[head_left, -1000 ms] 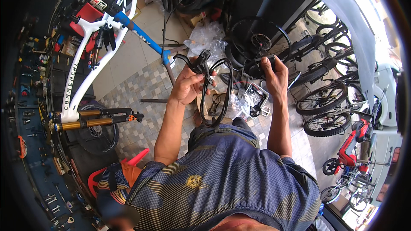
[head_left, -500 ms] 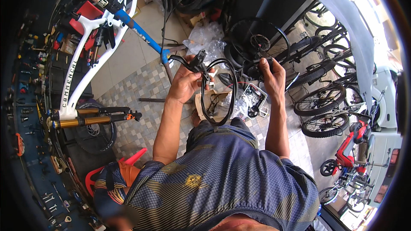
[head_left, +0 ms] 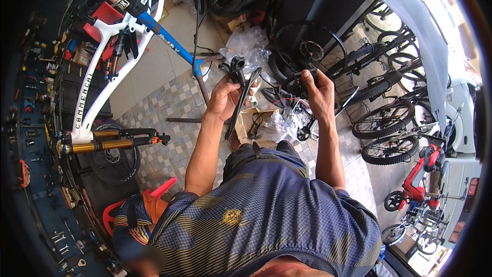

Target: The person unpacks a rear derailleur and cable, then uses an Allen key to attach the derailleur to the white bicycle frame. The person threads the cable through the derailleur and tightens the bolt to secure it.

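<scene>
Apparently the work in hand is handling and looking over a black lever part [head_left: 238,68] with its looped black cable [head_left: 243,103], held up in front of the person's torso. The left hand [head_left: 223,98] has its fingers curled around it, the loop turned nearly edge-on and hanging downward. The right hand [head_left: 321,95] is closed, thumb on top, on a small dark part [head_left: 310,76] whose shape is hard to tell. A next move would call for keeping the loop from snagging. Between the hands there is open air; beneath lie an open carton [head_left: 249,124] and clear plastic [head_left: 277,125]. Left of the lever part, the blue tube [head_left: 171,43] ends near it, leaving less room.
</scene>
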`<action>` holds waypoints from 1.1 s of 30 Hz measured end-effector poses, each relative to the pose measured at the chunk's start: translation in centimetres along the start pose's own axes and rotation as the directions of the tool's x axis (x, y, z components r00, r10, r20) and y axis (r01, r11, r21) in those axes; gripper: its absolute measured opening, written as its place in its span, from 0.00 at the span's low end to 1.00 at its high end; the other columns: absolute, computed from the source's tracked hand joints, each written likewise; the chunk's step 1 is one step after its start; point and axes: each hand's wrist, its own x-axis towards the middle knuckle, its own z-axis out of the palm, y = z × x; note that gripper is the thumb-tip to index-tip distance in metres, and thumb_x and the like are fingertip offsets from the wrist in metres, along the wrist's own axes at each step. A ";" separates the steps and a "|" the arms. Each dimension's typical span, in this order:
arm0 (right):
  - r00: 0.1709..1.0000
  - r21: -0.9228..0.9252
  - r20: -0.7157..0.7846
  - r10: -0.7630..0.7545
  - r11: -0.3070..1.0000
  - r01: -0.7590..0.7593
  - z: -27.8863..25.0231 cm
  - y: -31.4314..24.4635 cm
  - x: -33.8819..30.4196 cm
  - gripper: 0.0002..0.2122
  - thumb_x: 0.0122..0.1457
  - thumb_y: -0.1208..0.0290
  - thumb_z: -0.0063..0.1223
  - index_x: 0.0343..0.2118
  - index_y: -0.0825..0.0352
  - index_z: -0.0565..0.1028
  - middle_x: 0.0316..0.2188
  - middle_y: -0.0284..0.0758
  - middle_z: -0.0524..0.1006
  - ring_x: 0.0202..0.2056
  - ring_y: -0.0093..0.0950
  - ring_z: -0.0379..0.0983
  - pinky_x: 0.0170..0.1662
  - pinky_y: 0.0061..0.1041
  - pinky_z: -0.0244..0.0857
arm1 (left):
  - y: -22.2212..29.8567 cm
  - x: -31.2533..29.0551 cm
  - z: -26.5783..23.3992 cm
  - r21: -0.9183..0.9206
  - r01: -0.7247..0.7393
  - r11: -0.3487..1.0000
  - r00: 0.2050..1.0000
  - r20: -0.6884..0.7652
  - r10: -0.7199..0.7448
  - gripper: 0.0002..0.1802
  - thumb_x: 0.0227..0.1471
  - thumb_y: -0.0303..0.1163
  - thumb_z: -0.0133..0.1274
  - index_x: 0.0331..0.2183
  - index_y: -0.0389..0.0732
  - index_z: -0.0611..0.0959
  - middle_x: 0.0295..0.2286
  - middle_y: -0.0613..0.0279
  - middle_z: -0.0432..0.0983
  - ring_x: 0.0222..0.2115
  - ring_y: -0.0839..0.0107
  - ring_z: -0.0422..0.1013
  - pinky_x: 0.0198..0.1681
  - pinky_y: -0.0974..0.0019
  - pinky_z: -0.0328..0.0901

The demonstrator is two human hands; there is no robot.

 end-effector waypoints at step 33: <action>0.987 0.128 0.033 0.159 0.978 -0.162 -0.8 4.2 0.5 0.21 0.66 0.50 0.53 0.34 0.68 0.78 0.29 0.24 0.76 0.33 0.14 0.67 0.41 0.17 0.61 | 1.6 -0.9 2.8 0.252 -0.024 0.967 0.999 0.029 0.017 0.28 0.59 0.23 0.48 0.59 0.41 0.62 0.46 0.39 0.77 0.42 0.55 0.78 0.31 0.55 0.80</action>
